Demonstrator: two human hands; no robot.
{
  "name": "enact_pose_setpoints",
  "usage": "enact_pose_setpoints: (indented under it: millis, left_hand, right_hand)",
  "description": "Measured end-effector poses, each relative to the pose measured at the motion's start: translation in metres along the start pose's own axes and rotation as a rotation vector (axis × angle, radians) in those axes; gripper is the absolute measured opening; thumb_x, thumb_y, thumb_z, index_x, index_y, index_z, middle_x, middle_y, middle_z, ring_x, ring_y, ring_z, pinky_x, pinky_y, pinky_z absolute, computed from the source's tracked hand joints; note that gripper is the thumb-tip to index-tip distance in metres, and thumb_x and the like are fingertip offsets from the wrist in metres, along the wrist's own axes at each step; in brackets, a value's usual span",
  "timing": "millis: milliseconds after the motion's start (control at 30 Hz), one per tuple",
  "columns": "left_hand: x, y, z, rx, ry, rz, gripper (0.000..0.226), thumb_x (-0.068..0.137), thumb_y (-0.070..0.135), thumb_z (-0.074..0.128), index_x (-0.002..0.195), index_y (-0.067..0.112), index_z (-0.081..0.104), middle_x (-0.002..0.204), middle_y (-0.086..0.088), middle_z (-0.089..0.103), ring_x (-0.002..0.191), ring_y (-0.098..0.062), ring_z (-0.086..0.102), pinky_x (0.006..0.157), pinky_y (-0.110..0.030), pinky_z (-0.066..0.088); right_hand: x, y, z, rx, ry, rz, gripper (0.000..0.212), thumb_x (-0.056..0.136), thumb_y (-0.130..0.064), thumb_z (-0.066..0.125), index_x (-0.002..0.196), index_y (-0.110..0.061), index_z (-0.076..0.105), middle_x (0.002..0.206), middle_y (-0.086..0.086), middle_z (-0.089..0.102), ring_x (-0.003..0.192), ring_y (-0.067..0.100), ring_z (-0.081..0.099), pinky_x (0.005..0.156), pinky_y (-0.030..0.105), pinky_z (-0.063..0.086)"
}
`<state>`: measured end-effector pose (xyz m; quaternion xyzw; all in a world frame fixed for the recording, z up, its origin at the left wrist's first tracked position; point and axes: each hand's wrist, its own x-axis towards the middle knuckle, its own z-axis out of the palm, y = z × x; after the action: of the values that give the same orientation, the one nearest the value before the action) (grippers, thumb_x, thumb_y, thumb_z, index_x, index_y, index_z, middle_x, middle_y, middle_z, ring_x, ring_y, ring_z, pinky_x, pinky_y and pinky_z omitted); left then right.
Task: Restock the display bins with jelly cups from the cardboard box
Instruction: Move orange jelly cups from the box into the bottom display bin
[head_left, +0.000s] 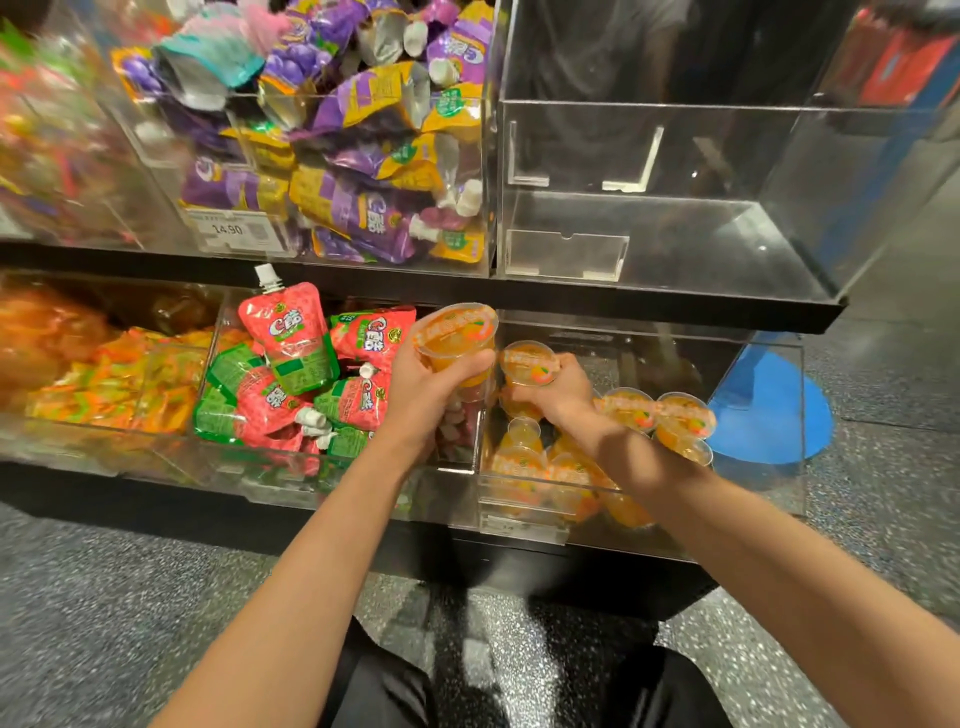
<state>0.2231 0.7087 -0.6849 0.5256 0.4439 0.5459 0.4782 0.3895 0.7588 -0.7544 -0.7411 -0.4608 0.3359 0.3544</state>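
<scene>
Left hand (428, 387) grasping one orange jelly cup (457, 335) above the bin divider, right hand (550, 387) grasping another cup (530, 362) inside the lower right display bin (769, 415): best set down lid-up beside the cups piled toward the bin's front edge.

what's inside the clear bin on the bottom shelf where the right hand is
Orange jelly cups lie piled in the clear bin, some on their sides. The right hand holds one more orange cup over them. The forearm covers the cups beneath it.
</scene>
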Motion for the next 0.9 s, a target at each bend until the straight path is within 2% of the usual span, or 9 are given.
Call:
enact_pose_setpoints:
  millis: [133, 333, 400, 533, 600, 667, 733, 800, 900]
  left_hand:
    - [-0.003, 0.004, 0.000, 0.058, -0.049, 0.031, 0.070, 0.050, 0.030, 0.083, 0.115, 0.023, 0.056, 0.110, 0.004, 0.065, 0.099, -0.004, 0.064, 0.081, -0.017, 0.049]
    - [-0.006, 0.004, -0.003, 0.174, -0.068, 0.066, 0.082, 0.047, 0.026, 0.089, 0.121, 0.013, 0.054, 0.114, 0.004, 0.061, 0.102, -0.003, 0.061, 0.077, -0.012, 0.048]
    - [-0.007, 0.006, -0.005, 0.179, -0.075, 0.062, 0.076, 0.055, 0.014, 0.090, 0.121, 0.011, 0.053, 0.111, 0.005, 0.061, 0.097, 0.004, 0.062, 0.073, -0.011, 0.049]
    - [-0.009, 0.010, -0.004, 0.182, -0.085, 0.063, 0.066, 0.064, 0.001, 0.083, 0.121, 0.014, 0.052, 0.109, 0.010, 0.059, 0.091, 0.011, 0.060, 0.069, -0.008, 0.047]
    - [-0.010, 0.011, -0.002, 0.176, -0.113, 0.048, 0.065, 0.066, 0.001, 0.081, 0.121, 0.017, 0.050, 0.109, 0.013, 0.057, 0.091, 0.013, 0.058, 0.071, -0.007, 0.046]
    - [-0.010, 0.012, 0.002, 0.156, -0.185, 0.009, 0.064, 0.070, 0.000, 0.078, 0.124, 0.016, 0.047, 0.110, 0.014, 0.056, 0.091, 0.016, 0.057, 0.074, -0.006, 0.046]
    - [-0.011, 0.011, 0.006, 0.132, -0.268, -0.026, 0.067, 0.072, -0.001, 0.075, 0.130, 0.012, 0.042, 0.114, 0.011, 0.055, 0.095, 0.014, 0.057, 0.079, -0.007, 0.045]
    - [-0.013, 0.010, 0.013, 0.091, -0.335, -0.047, 0.069, 0.073, -0.007, 0.072, 0.132, 0.009, 0.039, 0.115, 0.009, 0.055, 0.097, 0.012, 0.058, 0.083, -0.010, 0.046]
    - [-0.017, 0.006, 0.026, 0.001, -0.466, -0.099, 0.074, 0.066, -0.006, 0.076, 0.128, 0.014, 0.041, 0.116, 0.004, 0.057, 0.108, -0.005, 0.058, 0.089, -0.018, 0.047]
  right_hand:
    - [-0.001, -0.005, 0.002, -0.084, 0.017, 0.023, 0.067, 0.069, -0.028, 0.082, 0.122, -0.013, 0.045, 0.119, 0.009, 0.058, 0.111, 0.028, 0.055, 0.083, 0.030, 0.043]
    - [0.000, -0.007, 0.003, -0.102, 0.053, 0.044, 0.067, 0.073, -0.030, 0.080, 0.127, -0.012, 0.045, 0.124, 0.011, 0.058, 0.117, 0.029, 0.053, 0.089, 0.032, 0.044]
    - [-0.001, -0.009, 0.002, -0.128, 0.047, 0.025, 0.066, 0.073, -0.030, 0.080, 0.126, -0.012, 0.046, 0.124, 0.011, 0.059, 0.117, 0.029, 0.053, 0.086, 0.031, 0.043]
    - [-0.008, -0.011, -0.014, -0.204, -0.065, 0.020, 0.090, 0.062, -0.031, 0.087, 0.134, -0.012, 0.037, 0.129, 0.011, 0.053, 0.120, 0.029, 0.051, 0.079, 0.032, 0.045]
    - [-0.018, -0.010, -0.029, -0.262, -0.102, -0.052, 0.099, 0.059, -0.022, 0.090, 0.139, -0.009, 0.033, 0.133, 0.010, 0.049, 0.122, 0.028, 0.049, 0.085, 0.031, 0.045]
    - [-0.035, -0.009, -0.047, -0.253, -0.115, -0.160, 0.090, 0.064, -0.014, 0.087, 0.139, -0.008, 0.038, 0.120, 0.006, 0.055, 0.113, 0.023, 0.055, 0.090, 0.031, 0.046]
    - [-0.059, -0.007, -0.063, -0.097, -0.200, -0.271, 0.077, 0.068, -0.006, 0.082, 0.135, -0.011, 0.045, 0.105, 0.000, 0.057, 0.096, 0.016, 0.058, 0.091, 0.034, 0.051]
    - [-0.085, -0.009, -0.074, 0.072, -0.267, -0.418, 0.077, 0.067, -0.004, 0.083, 0.134, -0.012, 0.046, 0.109, 0.002, 0.059, 0.098, 0.013, 0.059, 0.087, 0.032, 0.053]
    - [-0.109, -0.014, -0.081, 0.185, -0.234, -0.534, 0.073, 0.065, -0.009, 0.085, 0.127, -0.010, 0.047, 0.114, 0.002, 0.063, 0.104, 0.010, 0.062, 0.082, 0.022, 0.054]
